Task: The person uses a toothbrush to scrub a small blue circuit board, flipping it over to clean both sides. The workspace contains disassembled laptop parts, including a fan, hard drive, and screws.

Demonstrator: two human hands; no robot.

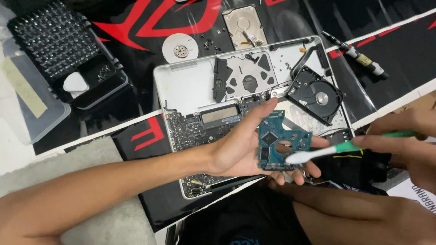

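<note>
The left hand lies palm up with the fingers spread and only lightly curled, cradling a small blue circuit board flat across the fingers; the thumb stretches up along the board's left edge, its tip near the board's top corner. The left forearm comes in from the lower left, crossing a grey cloth. The right hand comes in from the right edge, its fingers pinched closed around the green handle of a toothbrush, held nearly level with the white head resting on the board's lower right part. The board sits above the lower edge of an opened silver laptop shell, whose dark mainboard is exposed just left of the hand. A black hard drive lies tilted in the shell's right bay. A screwdriver lies well apart at upper right, and a black bit case at upper left.
</note>
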